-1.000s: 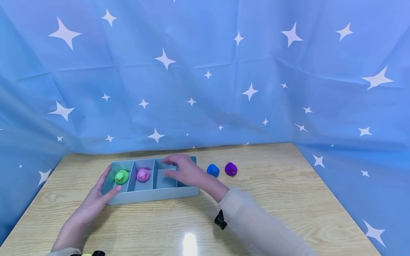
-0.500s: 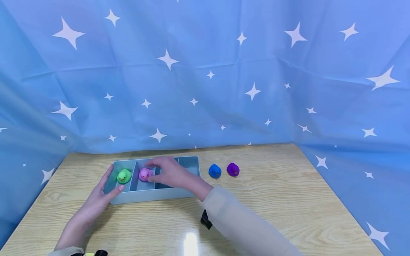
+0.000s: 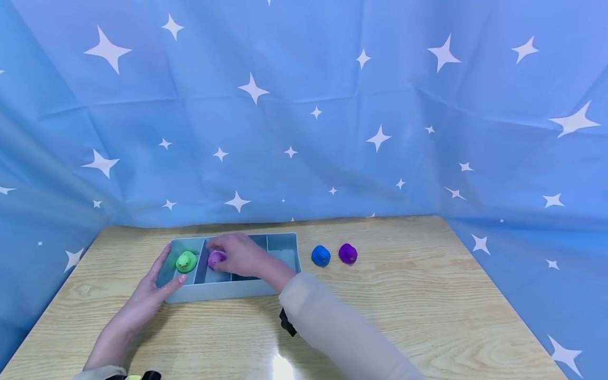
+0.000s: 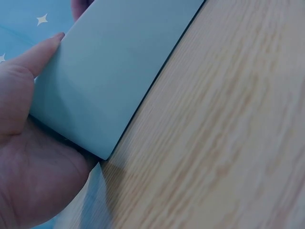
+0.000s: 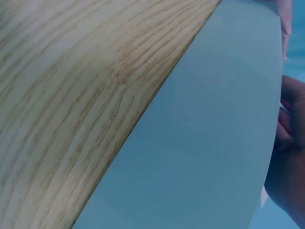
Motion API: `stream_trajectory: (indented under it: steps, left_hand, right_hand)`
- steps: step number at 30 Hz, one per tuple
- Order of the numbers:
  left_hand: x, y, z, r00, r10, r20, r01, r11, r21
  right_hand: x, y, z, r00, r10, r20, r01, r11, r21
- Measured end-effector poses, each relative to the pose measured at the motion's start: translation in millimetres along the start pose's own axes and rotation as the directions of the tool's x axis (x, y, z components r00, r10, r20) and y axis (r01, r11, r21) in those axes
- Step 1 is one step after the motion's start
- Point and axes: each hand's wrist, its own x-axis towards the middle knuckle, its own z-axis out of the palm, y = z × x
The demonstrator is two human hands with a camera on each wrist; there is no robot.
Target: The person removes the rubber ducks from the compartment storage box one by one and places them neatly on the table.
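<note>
A blue-grey divided box (image 3: 218,292) lies lengthwise on the table, its compartments in a row. My left hand (image 3: 147,295) holds its left end, thumb over the front rim and fingers along the side. The left wrist view shows the thumb (image 4: 40,55) against the box's front wall (image 4: 109,81). A green toy duck (image 3: 186,262) sits in the leftmost compartment. In the second compartment, my right hand (image 3: 239,256) has its thumb and fingers around a pink toy duck (image 3: 217,258), partly covering it. The right wrist view shows curled fingers (image 5: 290,119) behind the wall; the duck is hidden there.
A blue toy duck (image 3: 321,256) and a purple toy duck (image 3: 348,254) stand on the wooden table (image 3: 427,306), right of the box. A blue curtain with white stars (image 3: 304,132) hangs behind the table and along its sides.
My right hand has moved left from the compartments right of the pink duck and closed its fingers around the duck. The left hand stays on the box. The whole view shifts slightly.
</note>
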Motion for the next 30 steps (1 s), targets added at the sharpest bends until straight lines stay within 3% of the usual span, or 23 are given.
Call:
stream_trajectory:
  steps: [6, 13, 30]
  left_hand:
    - [-0.5, 0.4, 1.1, 1.000, -0.008, -0.002, 0.008, 1.000, 0.012]
    - [-1.4, 1.6, 1.6, 1.000, -0.016, -0.005, 0.016, 1.000, 0.012]
    - [-1.0, 0.2, 0.9, 1.000, 0.012, -0.006, -0.012, 1.000, 0.014]
  right_hand:
    - [4.2, 0.8, 6.1, 1.000, 0.009, 0.003, -0.009, 0.994, -0.110]
    - [8.1, 0.4, 12.1, 1.000, 0.027, 0.002, -0.026, 0.985, -0.171]
    - [12.3, 1.7, 19.3, 1.000, -0.001, -0.008, -0.001, 0.987, -0.160]
